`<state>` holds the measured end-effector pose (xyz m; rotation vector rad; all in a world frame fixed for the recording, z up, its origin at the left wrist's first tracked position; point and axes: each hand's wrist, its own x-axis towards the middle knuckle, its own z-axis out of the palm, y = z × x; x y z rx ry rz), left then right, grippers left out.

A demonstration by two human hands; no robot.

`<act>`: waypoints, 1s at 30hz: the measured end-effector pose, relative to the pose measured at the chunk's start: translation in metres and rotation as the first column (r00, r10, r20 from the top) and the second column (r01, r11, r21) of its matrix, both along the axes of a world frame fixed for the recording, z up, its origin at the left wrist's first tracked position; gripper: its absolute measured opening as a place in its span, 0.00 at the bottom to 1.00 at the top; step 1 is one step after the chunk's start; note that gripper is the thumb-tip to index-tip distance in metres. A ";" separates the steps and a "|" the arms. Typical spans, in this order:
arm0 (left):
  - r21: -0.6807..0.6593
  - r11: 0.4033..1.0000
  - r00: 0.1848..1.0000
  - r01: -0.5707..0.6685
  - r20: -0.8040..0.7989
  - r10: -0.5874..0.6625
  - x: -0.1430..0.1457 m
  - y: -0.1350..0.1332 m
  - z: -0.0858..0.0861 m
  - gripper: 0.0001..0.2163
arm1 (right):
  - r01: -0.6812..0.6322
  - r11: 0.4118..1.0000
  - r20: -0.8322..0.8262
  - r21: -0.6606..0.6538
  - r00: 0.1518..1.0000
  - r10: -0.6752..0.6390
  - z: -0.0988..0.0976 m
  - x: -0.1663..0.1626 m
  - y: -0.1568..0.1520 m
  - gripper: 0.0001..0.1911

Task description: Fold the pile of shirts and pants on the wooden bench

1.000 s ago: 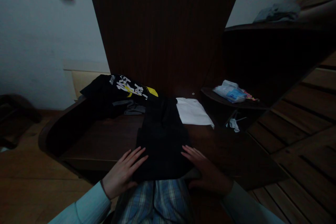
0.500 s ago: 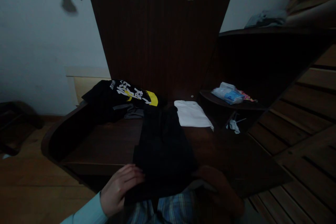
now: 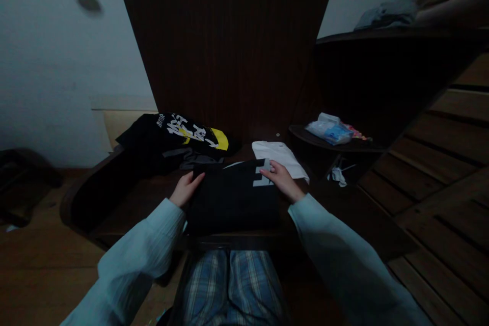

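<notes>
A black garment (image 3: 233, 204) with a grey block print lies folded over on the dark wooden bench, near its front edge. My left hand (image 3: 186, 187) pinches its far left corner between thumb and fingers. At the far right corner, over the print, my right hand (image 3: 281, 177) grips the cloth. Just beyond the garment, to the right, is a folded white garment (image 3: 278, 152). A black garment with white lettering and a yellow patch (image 3: 187, 132) lies heaped at the back left, with grey cloth (image 3: 194, 157) under it.
The bench has a raised, curved left end (image 3: 72, 209). On the right, a corner shelf (image 3: 305, 135) holds a plastic packet (image 3: 330, 129). Wooden slats (image 3: 439, 163) stand farther right. My legs in plaid trousers (image 3: 233, 285) are under the bench's front edge.
The near end of the black garment has been folded away from me, and its grey print now shows. Both hands have moved forward from the bench's front to the fold's far corners.
</notes>
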<state>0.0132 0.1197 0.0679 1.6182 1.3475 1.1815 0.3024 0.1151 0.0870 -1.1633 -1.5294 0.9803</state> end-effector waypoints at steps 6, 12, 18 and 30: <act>-0.041 0.992 0.976 -0.117 -0.191 0.107 -0.004 0.038 -0.036 0.17 | 0.173 0.985 0.257 0.016 0.951 -0.171 -0.054 -0.010 0.036 0.11; 0.029 0.977 0.908 -0.212 -0.364 0.208 0.000 0.036 -0.033 0.10 | 0.293 0.941 0.345 0.171 0.877 -0.336 -0.062 -0.010 0.035 0.06; 0.040 0.962 0.896 -0.271 -0.355 0.268 0.002 0.040 -0.036 0.12 | 0.321 0.929 0.308 0.184 0.879 -0.365 -0.067 -0.009 0.039 0.07; 0.034 0.963 0.885 -0.267 -0.386 0.259 0.000 0.035 -0.034 0.19 | 0.285 0.939 0.336 0.191 0.880 -0.335 -0.072 -0.009 0.043 0.09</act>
